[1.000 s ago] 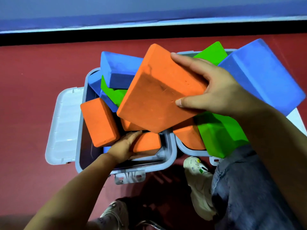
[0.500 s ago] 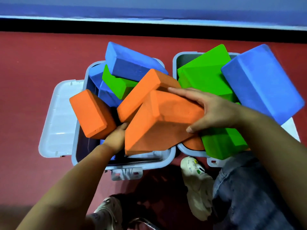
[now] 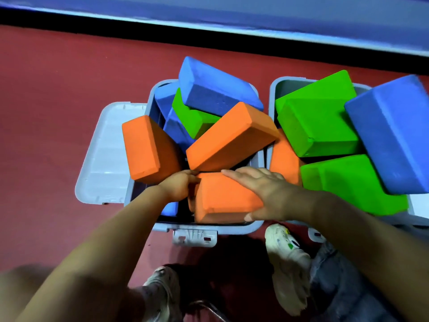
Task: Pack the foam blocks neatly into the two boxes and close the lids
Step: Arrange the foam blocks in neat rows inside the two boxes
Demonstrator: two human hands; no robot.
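the right hand (image 3: pixel 267 191) lies flat with straight fingers on an orange foam block (image 3: pixel 222 198) at the near edge of the left box (image 3: pixel 209 228), thumb at the block's near side. the left hand (image 3: pixel 178 187) touches that block's left end; whether its fingers curl round anything cannot be told. other blocks sit piled and tilted in the left box and the right box (image 3: pixel 278 84). the left box's lid (image 3: pixel 102 154) lies open on the red floor (image 3: pixel 58 101).

Red floor (image 3: pixel 58 94) carries everything. Two grey boxes sit on it side by side: left box (image 3: pixel 204 229), right box (image 3: pixel 277 89). Left box's open lid (image 3: pixel 104 154) lies flat; two sneakers (image 3: pixel 287 254) stand near.
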